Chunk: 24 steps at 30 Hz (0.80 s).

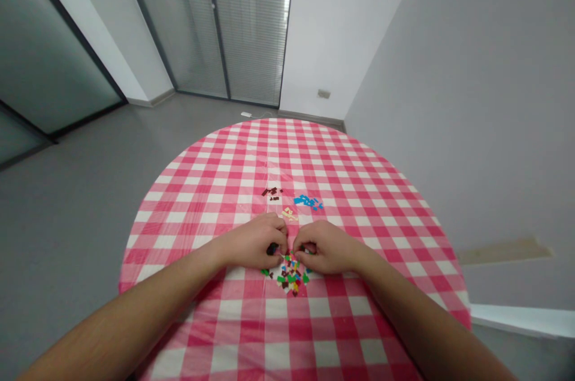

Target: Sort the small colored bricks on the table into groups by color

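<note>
Head view: dark brick [271, 248] held pinched in curled left hand [254, 242]; right hand [324, 246] held half-closed over mixed bricks [290, 278], its hold unclear.

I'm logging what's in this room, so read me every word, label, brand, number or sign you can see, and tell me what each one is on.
No readable text shows anywhere; the small plastic bricks on the checked tablecloth are too small to show any markings, and the wall plate and the small white object on the floor are too small and blurred to read.
</note>
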Tool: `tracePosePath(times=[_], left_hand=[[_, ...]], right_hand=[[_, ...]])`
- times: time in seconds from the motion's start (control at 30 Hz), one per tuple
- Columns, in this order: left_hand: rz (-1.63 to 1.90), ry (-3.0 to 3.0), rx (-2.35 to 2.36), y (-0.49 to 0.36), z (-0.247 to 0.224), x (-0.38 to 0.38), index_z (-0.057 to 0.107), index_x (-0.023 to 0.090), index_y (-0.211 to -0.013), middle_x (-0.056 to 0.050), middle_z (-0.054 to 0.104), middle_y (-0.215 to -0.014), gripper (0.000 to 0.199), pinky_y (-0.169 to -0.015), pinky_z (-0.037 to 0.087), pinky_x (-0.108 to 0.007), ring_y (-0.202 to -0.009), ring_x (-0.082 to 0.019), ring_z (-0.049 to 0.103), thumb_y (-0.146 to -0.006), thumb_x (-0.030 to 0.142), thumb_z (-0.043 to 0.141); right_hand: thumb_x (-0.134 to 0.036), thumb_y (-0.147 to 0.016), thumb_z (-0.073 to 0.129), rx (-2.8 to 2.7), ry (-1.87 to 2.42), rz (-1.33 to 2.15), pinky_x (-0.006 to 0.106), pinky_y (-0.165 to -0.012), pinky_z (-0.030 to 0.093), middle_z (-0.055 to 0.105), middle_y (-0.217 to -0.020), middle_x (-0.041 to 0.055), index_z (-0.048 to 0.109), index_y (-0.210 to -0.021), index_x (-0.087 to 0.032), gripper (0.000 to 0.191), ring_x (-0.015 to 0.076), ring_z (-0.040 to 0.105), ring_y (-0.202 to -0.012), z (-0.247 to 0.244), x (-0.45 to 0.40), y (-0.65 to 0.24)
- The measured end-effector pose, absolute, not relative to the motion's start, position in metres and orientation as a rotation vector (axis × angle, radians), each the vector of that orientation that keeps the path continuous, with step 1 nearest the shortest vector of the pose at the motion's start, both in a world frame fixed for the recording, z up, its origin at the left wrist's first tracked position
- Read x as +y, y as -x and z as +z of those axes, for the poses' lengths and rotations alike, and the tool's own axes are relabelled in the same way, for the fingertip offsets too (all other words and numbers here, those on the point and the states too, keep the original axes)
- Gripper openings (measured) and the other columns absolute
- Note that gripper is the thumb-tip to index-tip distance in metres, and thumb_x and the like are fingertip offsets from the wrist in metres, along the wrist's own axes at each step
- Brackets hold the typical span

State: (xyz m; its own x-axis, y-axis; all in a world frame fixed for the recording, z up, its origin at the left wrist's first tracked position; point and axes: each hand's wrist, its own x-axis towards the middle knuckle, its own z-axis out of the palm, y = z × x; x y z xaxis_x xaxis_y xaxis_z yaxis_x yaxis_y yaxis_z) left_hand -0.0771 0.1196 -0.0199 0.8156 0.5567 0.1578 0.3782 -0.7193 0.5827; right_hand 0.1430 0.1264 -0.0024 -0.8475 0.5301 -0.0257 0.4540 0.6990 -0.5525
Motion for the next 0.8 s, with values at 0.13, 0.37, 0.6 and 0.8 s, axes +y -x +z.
tracePosePath(times=[0.13,0.37,0.6,0.8], left_hand=[[0.451,-2.436,0.666,0.076,-0.020,0.119,0.064,0.017,-0.072,-0.002,0.064,-0.083,0.005,-0.080,0.042,-0.031,-0.081,-0.017,0.057,-0.072,0.013,0.066],[0.477,-2.365,0.641,0.075,-0.019,0.120,0.064,0.017,-0.068,-0.002,0.065,-0.080,0.008,-0.080,0.043,-0.029,-0.080,-0.016,0.058,-0.070,0.009,0.065],[0.552,-2.268,0.723,0.078,-0.011,0.124,0.068,0.017,-0.077,-0.002,0.067,-0.085,0.007,-0.085,0.042,-0.029,-0.085,-0.016,0.059,-0.082,0.014,0.063],[0.669,-2.244,0.841,0.078,-0.022,0.128,0.068,0.019,-0.088,-0.004,0.065,-0.093,0.011,-0.085,0.041,-0.031,-0.091,-0.018,0.056,-0.090,0.027,0.061]], right_hand=[[-0.015,-0.076,0.057,-2.734,0.818,0.864,0.021,-0.055,0.029,0.061,-0.062,-0.0020,0.068,-0.073,-0.017,0.011,0.0082,0.046,-0.054,-0.003,0.127,-0.144],[-0.016,-0.076,0.058,-2.699,0.828,0.845,0.021,-0.054,0.030,0.062,-0.062,-0.0010,0.070,-0.074,-0.017,0.012,0.0092,0.048,-0.055,-0.001,0.126,-0.144],[-0.021,-0.082,0.058,-2.575,0.853,0.721,0.022,-0.055,0.032,0.066,-0.067,0.0013,0.073,-0.082,-0.017,0.015,0.0106,0.051,-0.057,-0.005,0.127,-0.143],[-0.034,-0.089,0.057,-2.451,0.896,0.565,0.023,-0.057,0.033,0.068,-0.067,0.0025,0.073,-0.089,-0.019,0.022,0.0122,0.054,-0.060,-0.015,0.128,-0.141]])
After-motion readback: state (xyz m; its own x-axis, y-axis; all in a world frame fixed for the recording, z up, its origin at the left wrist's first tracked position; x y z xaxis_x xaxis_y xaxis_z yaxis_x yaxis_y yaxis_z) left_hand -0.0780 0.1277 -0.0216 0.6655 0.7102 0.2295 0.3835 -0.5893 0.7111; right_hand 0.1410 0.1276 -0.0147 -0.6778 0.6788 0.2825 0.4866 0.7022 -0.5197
